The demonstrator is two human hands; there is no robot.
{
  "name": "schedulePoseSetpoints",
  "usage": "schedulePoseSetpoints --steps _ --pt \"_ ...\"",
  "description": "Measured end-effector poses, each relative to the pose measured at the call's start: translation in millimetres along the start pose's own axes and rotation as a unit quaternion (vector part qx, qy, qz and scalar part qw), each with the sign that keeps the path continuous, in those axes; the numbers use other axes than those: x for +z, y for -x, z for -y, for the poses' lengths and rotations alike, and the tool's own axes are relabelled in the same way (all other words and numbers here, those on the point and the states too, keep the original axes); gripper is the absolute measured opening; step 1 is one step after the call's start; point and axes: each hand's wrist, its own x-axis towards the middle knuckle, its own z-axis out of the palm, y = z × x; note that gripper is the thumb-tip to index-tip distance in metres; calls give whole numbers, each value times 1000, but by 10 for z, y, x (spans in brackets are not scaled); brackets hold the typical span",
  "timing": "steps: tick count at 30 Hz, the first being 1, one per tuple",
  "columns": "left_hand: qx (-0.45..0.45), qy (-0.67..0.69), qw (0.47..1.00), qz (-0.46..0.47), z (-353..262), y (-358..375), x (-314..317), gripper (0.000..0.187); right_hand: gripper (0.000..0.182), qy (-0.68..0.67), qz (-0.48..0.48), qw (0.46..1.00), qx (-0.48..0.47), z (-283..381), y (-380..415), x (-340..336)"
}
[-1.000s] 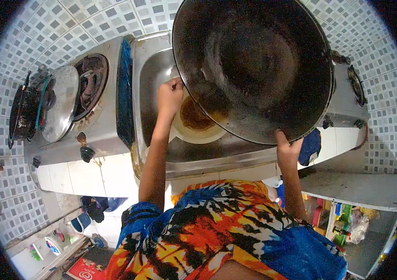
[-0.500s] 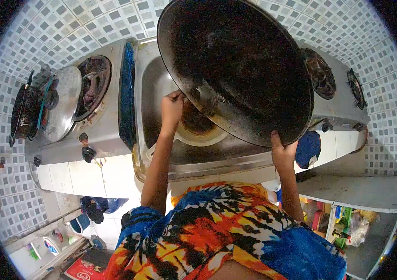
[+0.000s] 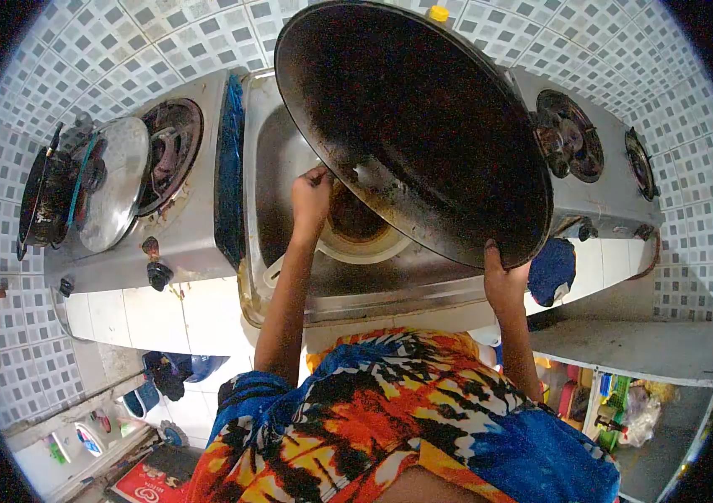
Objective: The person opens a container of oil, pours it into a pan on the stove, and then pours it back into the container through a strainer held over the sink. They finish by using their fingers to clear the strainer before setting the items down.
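Note:
A large blackened wok [image 3: 415, 126] is tilted over the sink [image 3: 273, 159], its dark inside facing me. My left hand [image 3: 313, 201] is closed at the wok's left rim, pinching the edge. At the lower right rim my right hand [image 3: 506, 277] grips the wok, thumb over the edge. Below the wok, in the sink, sits a pale bowl-like container [image 3: 365, 251] with a handle at its left and dark brown contents. The wok hides the container's far side and part of the sink.
To the left is a gas stove [image 3: 193, 180] with a glass lid [image 3: 113, 184] and a dark pan [image 3: 53, 189]. Another burner [image 3: 570, 134] lies right of the sink. A dark blue cloth [image 3: 551, 272] hangs at the counter edge. A yellow cap [image 3: 439, 13] shows behind the wok.
The wok has shifted slightly left and tilted more, uncovering a yellow cap behind it and more of the right burner. Both hands keep their places on the rim.

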Motion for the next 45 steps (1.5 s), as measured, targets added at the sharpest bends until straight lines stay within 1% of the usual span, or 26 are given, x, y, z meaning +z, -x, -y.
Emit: schedulePoseSetpoints --steps 1,3,7,9,12,15,19,21,22,24,27,28,30,34,36,39,42,43,45 --pt "0 -1 1000 2 16 2 4 23 47 0 -1 1000 1 19 -9 -4" --pt "-19 37 999 13 76 -2 12 23 62 13 13 1000 -17 45 -26 -7" --pt "6 -3 1000 -8 121 -24 25 20 64 0 2 1000 2 59 -23 8" --pt "7 -18 1000 -10 112 -4 25 21 66 -16 18 1000 12 111 -45 2" --pt "4 17 1000 2 212 -50 32 21 67 -23 14 1000 -1 92 -51 13" --pt "-8 15 1000 11 -174 77 -29 21 67 -13 11 1000 -1 121 -52 12" --pt "-2 -11 1000 13 -186 69 -40 22 67 -18 20 1000 -11 148 -75 11" --pt "-36 -27 999 17 -203 69 -44 23 67 4 23 999 -49 139 -78 7" --pt "-36 -27 999 17 -207 71 -48 23 67 4 23 999 -49 134 -77 4" --pt "-5 -65 998 3 -193 66 -55 23 67 8 27 1000 -11 127 -73 -2" --pt "0 -40 999 5 -161 62 -40 23 66 7 28 1000 -2 163 -77 2" --pt "0 -40 999 5 -165 64 -41 23 66 8 29 1000 -3 158 -79 6" --pt "-1 -30 999 13 -155 65 -41 22 66 7 20 999 -36 143 -82 14" --pt "-8 5 1000 12 -136 55 -29 22 65 18 22 999 -33 152 -79 7" --pt "-19 -40 999 11 -142 60 -35 23 65 -5 30 999 -18 141 -72 1" --pt "-18 -8 1000 13 -160 71 -42 24 64 7 25 999 -37 174 -73 11" --pt "-18 -38 999 9 -178 75 -41 24 64 -2 30 998 -50 165 -66 -2" --pt "-18 -37 999 8 -172 78 -41 24 64 -2 30 998 -51 159 -69 -8" --pt "13 -15 1000 4 -199 97 -51 23 64 38 35 998 -34 152 -77 -17"
